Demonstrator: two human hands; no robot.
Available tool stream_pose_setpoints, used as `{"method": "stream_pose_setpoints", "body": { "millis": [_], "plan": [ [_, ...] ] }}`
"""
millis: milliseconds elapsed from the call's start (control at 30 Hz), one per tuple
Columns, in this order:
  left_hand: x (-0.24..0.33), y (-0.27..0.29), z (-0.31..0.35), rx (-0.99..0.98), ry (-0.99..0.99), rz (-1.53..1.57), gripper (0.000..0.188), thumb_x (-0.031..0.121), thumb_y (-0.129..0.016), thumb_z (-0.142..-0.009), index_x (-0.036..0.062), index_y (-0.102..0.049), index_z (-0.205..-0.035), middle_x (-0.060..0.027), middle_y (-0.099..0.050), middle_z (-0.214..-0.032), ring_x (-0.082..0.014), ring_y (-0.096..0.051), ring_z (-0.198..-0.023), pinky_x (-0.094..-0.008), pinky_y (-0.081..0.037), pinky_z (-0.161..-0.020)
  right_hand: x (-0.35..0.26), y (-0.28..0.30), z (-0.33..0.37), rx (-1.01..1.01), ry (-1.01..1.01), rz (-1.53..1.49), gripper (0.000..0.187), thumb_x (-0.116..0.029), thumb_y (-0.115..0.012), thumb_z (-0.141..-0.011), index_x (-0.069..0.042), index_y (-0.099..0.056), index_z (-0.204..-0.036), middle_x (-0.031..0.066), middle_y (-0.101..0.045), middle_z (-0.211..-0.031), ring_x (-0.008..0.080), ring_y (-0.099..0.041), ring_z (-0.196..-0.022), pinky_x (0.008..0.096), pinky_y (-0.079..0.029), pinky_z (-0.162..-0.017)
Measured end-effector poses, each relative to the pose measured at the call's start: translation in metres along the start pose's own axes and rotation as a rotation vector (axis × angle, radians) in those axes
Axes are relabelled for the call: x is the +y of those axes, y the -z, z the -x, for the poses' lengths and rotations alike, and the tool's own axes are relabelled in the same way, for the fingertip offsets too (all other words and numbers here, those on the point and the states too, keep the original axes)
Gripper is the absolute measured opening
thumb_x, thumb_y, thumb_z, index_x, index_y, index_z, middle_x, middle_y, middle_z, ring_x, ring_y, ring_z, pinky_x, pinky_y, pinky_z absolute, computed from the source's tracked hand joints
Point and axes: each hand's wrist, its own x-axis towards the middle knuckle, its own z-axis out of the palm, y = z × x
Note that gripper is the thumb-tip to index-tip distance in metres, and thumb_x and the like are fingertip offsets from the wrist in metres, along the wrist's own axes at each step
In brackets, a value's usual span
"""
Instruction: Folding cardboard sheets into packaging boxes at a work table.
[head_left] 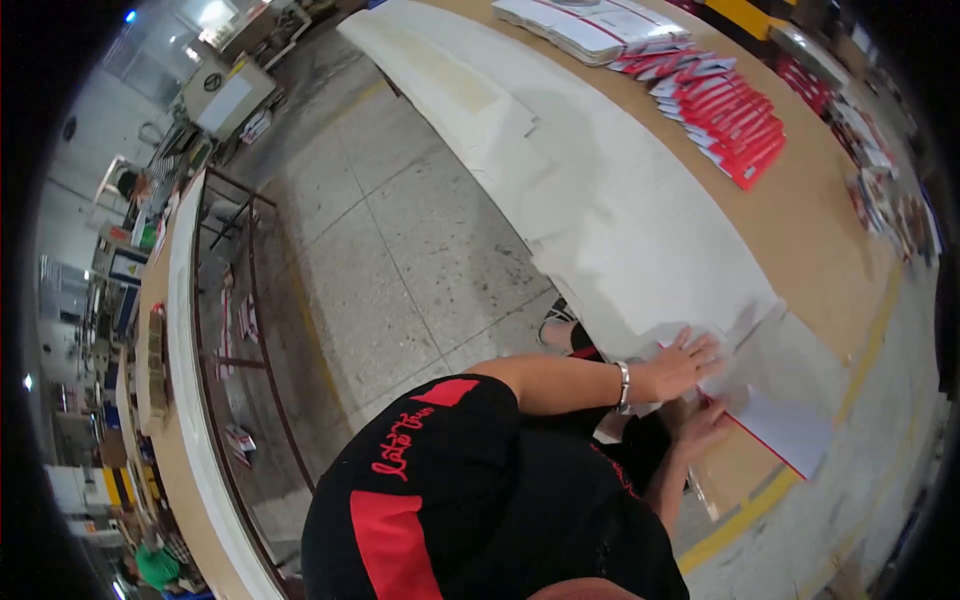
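Observation:
My left hand (685,368), with a bracelet at the wrist, lies with its fingers stretched out over the paper near the table's close edge. Just below it, my right hand (703,425) is closed on the near edge of a white paper sheet with a red border (785,428). That sheet reaches past the table edge on the right, and its left part is hidden under my hands. A long white covering sheet (640,230), creased and a little stained, spreads along the table beneath my left hand.
Fanned red-and-white printed pieces (725,120) lie farther up the brown tabletop (800,220), beside a stack of flat white pieces (595,25). Left of the table is a tiled floor (390,210), then another long table (185,300). Other people are at the far left.

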Motion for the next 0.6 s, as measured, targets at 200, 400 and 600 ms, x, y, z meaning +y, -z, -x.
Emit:
{"method": "stream_pose_setpoints", "body": {
  "millis": [200, 400, 600],
  "plan": [
    [-0.033, 0.011, 0.021, 0.072, -0.039, -0.24, 0.055, 0.021, -0.046, -0.089, 0.0048, -0.037, -0.141, -0.0176, -0.033, -0.148, -0.0339, -0.022, -0.142, -0.0568, -0.009, -0.115, -0.014, -0.007, -0.008, 0.066, 0.408, 0.452, 0.035, -0.008, -0.04, -0.095, 0.004, -0.055, -0.125, 0.0211, -0.062, -0.117, 0.0392, -0.058, -0.11, 0.043, -0.047, -0.09],
    [-0.039, 0.028, 0.017, 0.038, -0.05, 0.203, 0.078, 0.043, -0.057, -0.087, -0.0014, -0.028, -0.144, -0.0182, -0.032, -0.149, -0.037, -0.02, -0.142, -0.0578, -0.005, -0.115, -0.007, -0.014, -0.044, -0.064, 0.835, 0.332, 0.039, -0.005, -0.041, -0.095, -0.004, -0.054, -0.131, 0.0121, -0.054, -0.135, 0.0361, -0.043, -0.131, 0.0431, -0.034, -0.108],
    [-0.037, 0.122, 0.059, -0.049, -0.157, -0.186, 0.084, 0.044, -0.071, -0.074, 0.002, -0.039, -0.14, -0.019, -0.039, -0.144, -0.0374, -0.026, -0.139, -0.0626, -0.006, -0.112, -0.036, 0.05, -0.047, 0.137, 0.642, 0.087, 0.045, 0.007, -0.036, -0.09, -0.002, -0.054, -0.131, 0.0148, -0.055, -0.134, 0.0296, -0.045, -0.13, 0.0401, -0.033, -0.109]
  ]
}}
